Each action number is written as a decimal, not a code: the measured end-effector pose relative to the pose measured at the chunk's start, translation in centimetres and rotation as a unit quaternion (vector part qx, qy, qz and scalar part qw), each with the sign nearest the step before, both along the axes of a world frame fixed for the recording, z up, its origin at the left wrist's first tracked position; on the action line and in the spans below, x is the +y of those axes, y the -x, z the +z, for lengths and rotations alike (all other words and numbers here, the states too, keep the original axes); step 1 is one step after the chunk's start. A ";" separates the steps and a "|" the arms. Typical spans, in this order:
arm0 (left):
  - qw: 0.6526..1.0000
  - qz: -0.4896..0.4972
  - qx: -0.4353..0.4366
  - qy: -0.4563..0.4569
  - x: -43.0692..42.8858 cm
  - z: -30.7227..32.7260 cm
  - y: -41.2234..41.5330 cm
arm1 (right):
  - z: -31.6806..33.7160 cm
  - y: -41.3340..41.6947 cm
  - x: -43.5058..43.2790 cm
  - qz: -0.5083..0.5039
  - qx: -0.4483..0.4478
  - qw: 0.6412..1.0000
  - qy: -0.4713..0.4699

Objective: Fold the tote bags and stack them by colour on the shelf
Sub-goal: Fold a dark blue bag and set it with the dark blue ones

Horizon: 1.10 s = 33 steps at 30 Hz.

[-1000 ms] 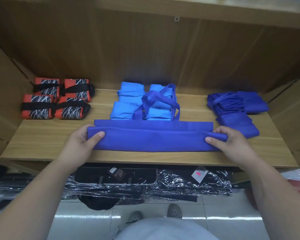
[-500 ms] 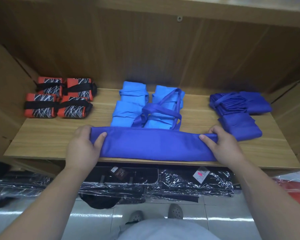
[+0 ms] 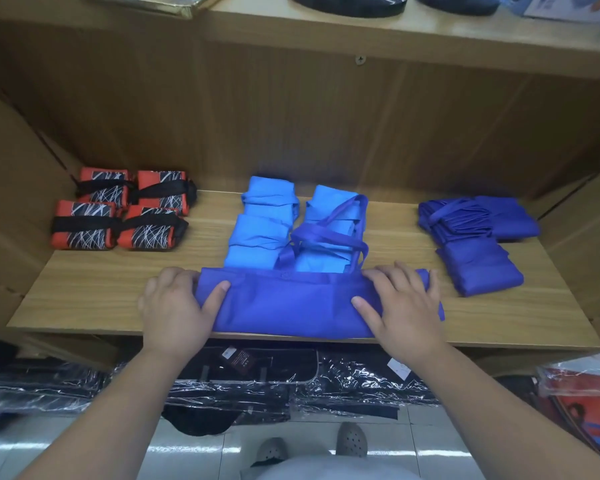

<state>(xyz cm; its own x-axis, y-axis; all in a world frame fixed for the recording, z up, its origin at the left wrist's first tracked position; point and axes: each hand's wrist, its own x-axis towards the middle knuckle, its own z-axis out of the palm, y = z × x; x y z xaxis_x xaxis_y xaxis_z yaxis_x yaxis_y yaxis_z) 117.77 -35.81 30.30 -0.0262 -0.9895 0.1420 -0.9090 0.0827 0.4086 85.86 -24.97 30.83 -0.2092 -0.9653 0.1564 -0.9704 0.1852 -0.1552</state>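
Observation:
A royal-blue tote bag point(image 3: 291, 303) lies folded into a long band along the front edge of the wooden shelf point(image 3: 94, 292). Its handles point(image 3: 329, 233) loop back over the light-blue stack. My left hand point(image 3: 177, 310) grips the band's left end, thumb on top. My right hand point(image 3: 402, 306) lies flat over the right part, fingers spread, with the bag's right end sticking out past it. Folded light-blue bags point(image 3: 260, 226) sit mid-shelf, folded royal-blue bags point(image 3: 475, 244) at the right, and red bags with black straps point(image 3: 118, 209) at the left.
The shelf's wooden back and side walls close it in. Another shelf above point(image 3: 361, 26) carries dark objects. Below the shelf lie black items in shiny plastic wrap point(image 3: 243, 382). My feet stand on a glossy tiled floor point(image 3: 194, 448).
The folded band has been rolled toward the front edge and looks wider. My right hand moved inward from the right end and now lies flat on the bag. The camera tilted upward.

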 end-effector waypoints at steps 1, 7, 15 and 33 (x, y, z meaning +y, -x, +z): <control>1.000 -0.004 0.012 0.000 0.1 0.1 0.1 | -0.3 0.0 -0.1 -0.010 0.000 1.000 -0.022; 0.953 -0.001 0.291 -0.084 0.3 1.3 0.8 | -0.1 0.3 -1.2 -0.053 -0.015 0.998 -0.029; 0.888 -0.020 0.452 -0.087 2.2 3.7 2.5 | -0.1 1.9 0.3 -0.094 -0.018 0.995 0.016; 0.850 -0.043 0.481 -0.210 9.2 4.8 17.1 | -0.4 16.5 7.8 -0.144 0.002 0.989 0.022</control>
<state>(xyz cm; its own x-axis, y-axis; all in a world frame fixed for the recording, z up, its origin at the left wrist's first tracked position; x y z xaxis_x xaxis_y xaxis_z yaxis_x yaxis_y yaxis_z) 100.66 -26.64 35.11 -0.1728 -0.9586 -0.2264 -0.1355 -0.2045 0.9694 69.34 -17.14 30.41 -0.4745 -0.8575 0.1987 -0.8787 0.4478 -0.1658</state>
